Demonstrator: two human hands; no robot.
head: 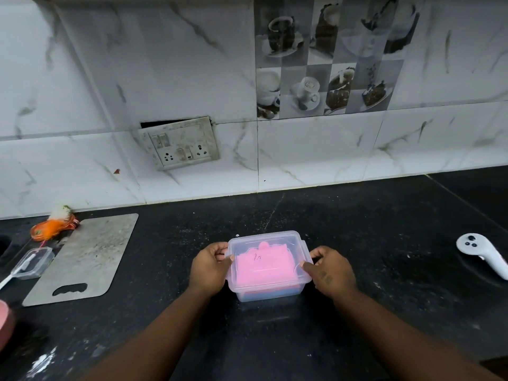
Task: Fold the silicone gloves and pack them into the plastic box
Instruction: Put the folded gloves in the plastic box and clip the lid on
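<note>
A clear plastic box [268, 294] stands on the black counter in the middle of the view, with its translucent lid [242, 243] on top. Folded pink silicone gloves [264, 266] show through the lid and fill the box; a bluish layer shows under them at the front. My left hand [210, 266] grips the lid's left edge, thumb on top. On the right edge, my right hand [331, 270] holds the lid with its thumb pressed on the rim. Whether the side clips are latched I cannot tell.
A grey cutting board [82, 259] lies to the left, with a small clear container [34, 262] and an orange object [52, 226] beside it. A white controller [479, 250] lies at the right. A switch plate [180, 141] hangs on the tiled wall behind the black counter [371, 229].
</note>
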